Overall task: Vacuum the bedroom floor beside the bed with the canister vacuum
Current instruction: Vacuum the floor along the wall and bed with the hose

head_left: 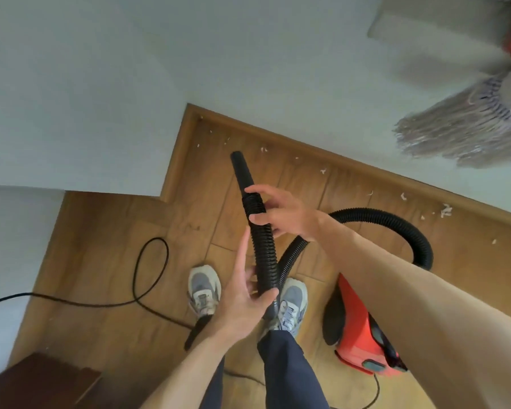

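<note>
Black hose [263,252] fills the middle of the head view, which is the only view. It comes out of the red canister vacuum [357,329]. The vacuum sits on the wood floor [101,276] just beside the person's right shoe [292,302]. The hose loops up and round and ends in a smooth black tube [241,169]. The tip of the tube is up in the air and points toward the corner of the wall. It does not touch the floor.

Little white scraps [446,209] lie along the skirting board [366,172], from the corner out to the right. So I think the cleaning has hardly begun, or not begun at all, and the scraps are all left to do. A black cord [148,261] curls over the floor on the left. I cannot tell if it is plugged in. A small black part [196,332] lies by the left shoe [204,287]. It is too blurry to name. I cannot pick out the bed for sure.

Next, the hands. The right hand [278,214] reaches in from the right. Its fingers are curled round the hose, right where the ribbed part meets the smooth tube. The left hand [242,293] is lower down on the hose. Its pointer finger lies straight up along the hose and its thumb hooks round it, so the hold looks loose.

A mop [455,134] hangs at the top right, well apart from the hands.
</note>
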{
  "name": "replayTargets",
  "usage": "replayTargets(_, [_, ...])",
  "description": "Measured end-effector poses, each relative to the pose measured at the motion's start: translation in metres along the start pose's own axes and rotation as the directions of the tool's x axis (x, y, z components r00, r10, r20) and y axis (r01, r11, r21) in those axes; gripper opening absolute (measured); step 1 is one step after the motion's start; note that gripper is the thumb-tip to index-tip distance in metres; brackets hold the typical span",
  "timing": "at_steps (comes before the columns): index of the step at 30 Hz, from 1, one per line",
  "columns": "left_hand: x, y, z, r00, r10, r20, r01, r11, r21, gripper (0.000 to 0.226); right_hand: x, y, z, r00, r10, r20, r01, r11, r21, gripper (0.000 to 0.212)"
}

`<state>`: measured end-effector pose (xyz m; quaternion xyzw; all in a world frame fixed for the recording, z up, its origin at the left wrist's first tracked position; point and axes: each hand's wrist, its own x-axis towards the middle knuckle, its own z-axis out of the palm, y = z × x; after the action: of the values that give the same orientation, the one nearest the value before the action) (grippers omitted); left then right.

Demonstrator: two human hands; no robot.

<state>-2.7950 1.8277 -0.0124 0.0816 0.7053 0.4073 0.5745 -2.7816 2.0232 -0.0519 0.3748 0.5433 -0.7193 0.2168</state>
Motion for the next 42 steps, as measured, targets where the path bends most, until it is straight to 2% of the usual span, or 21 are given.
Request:
replayTargets(4, [0.012,-0.007,-0.009,0.995,0.103,0.000,-0.103,0.991,0.080,0.089,0.022,0.000,0.014,1.000,0.030,-0.009,-0.030,1.000,0.002,0.056])
replayTargets(6, [0.016,-0.011,-0.016,0.994,0.107,0.023,-0.108,0.990,0.088,0.081,0.029,0.003,0.022,1.000,0.023,-0.004,-0.023,0.999,-0.027,0.056])
replayTargets(14, [0.028,-0.011,-0.042,0.992,0.079,0.100,-0.085,0.994,0.063,0.088,0.047,0.001,0.039,1.000,0.021,-0.007,-0.021,0.997,-0.070,0.053])
replayTargets(17, [0.034,-0.015,-0.045,0.990,0.056,0.128,-0.066,0.995,0.075,0.084,0.047,0.006,0.039,0.999,0.029,-0.013,-0.030,0.998,-0.060,0.053])
replayTargets(21, [0.038,-0.016,-0.037,0.987,0.032,0.158,-0.048,0.994,0.101,0.076,0.034,0.025,0.033,0.996,0.034,-0.083,-0.029,0.998,0.056,0.054])
replayTargets(24, [0.045,-0.015,-0.025,0.989,-0.019,0.150,0.003,0.994,0.106,0.078,0.013,0.050,0.028,0.973,0.053,-0.226,0.021,0.950,0.312,0.048])
replayTargets(26, [0.052,-0.013,-0.016,0.987,-0.037,0.154,0.020,0.993,0.112,0.079,-0.006,0.077,0.031,0.914,0.124,-0.386,0.079,0.879,0.470,0.038])
replayTargets(28, [0.058,-0.013,-0.005,0.985,-0.065,0.157,0.051,0.995,0.091,0.077,-0.029,0.115,0.041,0.789,0.257,-0.557,0.108,0.836,0.538,0.021])
replayTargets(30, [0.062,-0.015,0.005,0.981,-0.107,0.159,0.099,0.993,0.059,0.074,-0.054,0.162,0.056,0.646,0.422,-0.636,0.081,0.791,0.607,0.012])
replayTargets(34, [0.065,-0.024,0.022,0.976,-0.148,0.162,0.141,0.989,0.055,0.072,-0.107,0.250,0.083,0.422,0.717,-0.555,-0.095,0.644,0.759,0.020])
replayTargets(37, [0.065,-0.030,0.032,0.975,-0.164,0.151,0.156,0.986,0.063,0.072,-0.132,0.292,0.086,0.307,0.826,-0.473,-0.091,0.520,0.849,0.030])
replayTargets(39, [0.067,-0.033,0.037,0.974,-0.176,0.144,0.166,0.983,0.082,0.072,-0.136,0.305,0.079,0.263,0.862,-0.434,-0.068,0.465,0.883,0.042])
replayTargets(42, [0.068,-0.039,0.046,0.972,-0.193,0.136,0.179,0.978,0.109,0.073,-0.132,0.321,0.069,0.239,0.878,-0.414,-0.058,0.439,0.897,0.060])
